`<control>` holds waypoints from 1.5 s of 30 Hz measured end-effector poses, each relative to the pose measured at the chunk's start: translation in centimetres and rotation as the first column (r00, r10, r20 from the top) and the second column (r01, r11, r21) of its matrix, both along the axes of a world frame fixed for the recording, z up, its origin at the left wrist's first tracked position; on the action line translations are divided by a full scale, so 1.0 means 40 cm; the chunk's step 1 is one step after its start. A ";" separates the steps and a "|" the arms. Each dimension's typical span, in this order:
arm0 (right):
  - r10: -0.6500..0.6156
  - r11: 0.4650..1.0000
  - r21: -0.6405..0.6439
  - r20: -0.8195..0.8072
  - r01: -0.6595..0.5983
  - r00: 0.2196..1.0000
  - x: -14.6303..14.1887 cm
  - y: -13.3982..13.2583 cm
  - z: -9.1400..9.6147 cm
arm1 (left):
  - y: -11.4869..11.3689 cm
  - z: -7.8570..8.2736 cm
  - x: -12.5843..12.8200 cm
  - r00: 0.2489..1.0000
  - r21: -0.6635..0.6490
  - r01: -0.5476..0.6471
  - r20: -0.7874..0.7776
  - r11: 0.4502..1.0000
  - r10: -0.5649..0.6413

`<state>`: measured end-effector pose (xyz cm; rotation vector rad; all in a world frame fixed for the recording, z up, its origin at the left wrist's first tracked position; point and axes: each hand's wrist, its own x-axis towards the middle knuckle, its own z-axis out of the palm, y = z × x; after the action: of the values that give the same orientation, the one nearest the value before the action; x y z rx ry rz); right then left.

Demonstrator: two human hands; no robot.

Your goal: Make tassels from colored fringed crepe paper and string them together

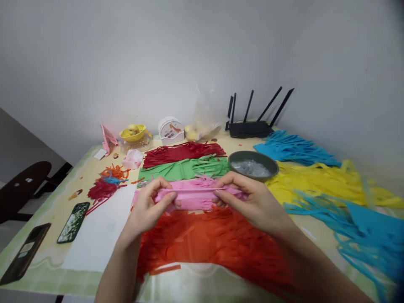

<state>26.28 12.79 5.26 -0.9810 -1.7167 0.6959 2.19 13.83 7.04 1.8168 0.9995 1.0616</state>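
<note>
Between my two hands a strip of pink fringed tissue paper [195, 194] is stretched level, folded or rolled along its upper edge. My left hand [154, 201] pinches one end between thumb and fingers. At the other end my right hand [240, 195] pinches it the same way. More pink paper lies just beneath. Nearer to me spreads orange fringed tissue paper [194, 240], under my wrists. Beyond my hands lie green fringed paper [176, 169] and dark red fringed paper [186, 152].
A grey bowl [254, 176] of clear plastic stands right of centre. Blue [290, 147] and yellow fringed paper [309, 181] lie to the right. A black router [251, 129] stands by the wall. Left are paper scraps [102, 189], a white sheet [97, 235] and two phones [73, 223].
</note>
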 end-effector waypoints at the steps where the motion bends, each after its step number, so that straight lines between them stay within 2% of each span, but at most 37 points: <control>1: 0.018 0.999 -0.032 -0.054 -0.019 0.998 -0.002 -0.001 0.000 | -0.001 -0.002 -0.001 0.998 -0.041 0.015 0.057 0.999 -0.013; 3: 0.047 0.997 -0.056 -0.147 -0.056 0.988 -0.004 -0.002 -0.001 | -0.001 -0.007 -0.003 0.989 -0.077 0.035 0.144 0.996 -0.023; 7: 0.129 0.990 -0.016 -0.262 -0.138 0.956 -0.004 0.003 -0.001 | 0.003 -0.016 -0.009 0.961 -0.077 0.078 0.272 0.994 -0.054; 12: 0.174 0.982 -0.008 -0.332 -0.187 0.927 -0.005 0.016 -0.004 | 0.011 -0.020 -0.009 0.947 0.018 0.121 0.298 0.992 -0.121; 18: 0.156 0.986 -0.004 -0.282 -0.164 0.947 -0.005 0.025 -0.016 | 0.015 -0.022 -0.002 0.978 0.048 0.048 0.203 0.998 -0.057; 21: 0.076 0.997 0.016 -0.174 -0.075 0.982 -0.003 0.020 -0.013 | 0.010 -0.017 0.003 0.991 0.077 -0.012 0.134 0.997 0.001; 25: -0.060 0.995 0.077 0.030 0.058 0.998 -0.004 0.010 -0.009 | 0.006 -0.015 0.009 0.988 0.244 -0.127 -0.055 0.961 0.144; 27: -0.093 0.989 0.127 0.099 0.080 0.991 -0.006 0.009 -0.011 | 0.006 -0.017 0.009 0.965 0.326 -0.136 -0.169 0.936 0.199; 30: -0.141 0.980 0.161 0.135 0.119 0.981 -0.005 0.009 -0.013 | 0.006 -0.019 0.009 0.943 0.365 -0.115 -0.254 0.924 0.217; 33: -0.093 0.991 0.104 0.093 0.083 0.991 -0.005 0.007 -0.009 | 0.002 -0.015 0.013 0.970 0.301 -0.086 -0.193 0.950 0.149; 36: 0.023 1.000 -0.019 -0.091 -0.025 0.996 -0.010 0.006 -0.005 | 0.000 -0.013 0.018 1.000 0.120 -0.011 -0.001 0.993 0.011; 38: 0.071 0.994 -0.063 -0.223 -0.087 0.972 -0.015 0.007 -0.007 | 0.002 -0.016 0.021 0.991 0.021 0.031 0.131 0.999 -0.033; 45: 0.156 0.978 -0.067 -0.380 -0.196 0.912 -0.018 0.026 -0.025 | 0.020 -0.039 0.013 0.963 -0.049 0.076 0.262 0.996 -0.060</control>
<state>25.57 13.84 4.24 -0.7103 -1.4514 1.0302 2.71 14.63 5.50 1.6033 0.7966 1.1801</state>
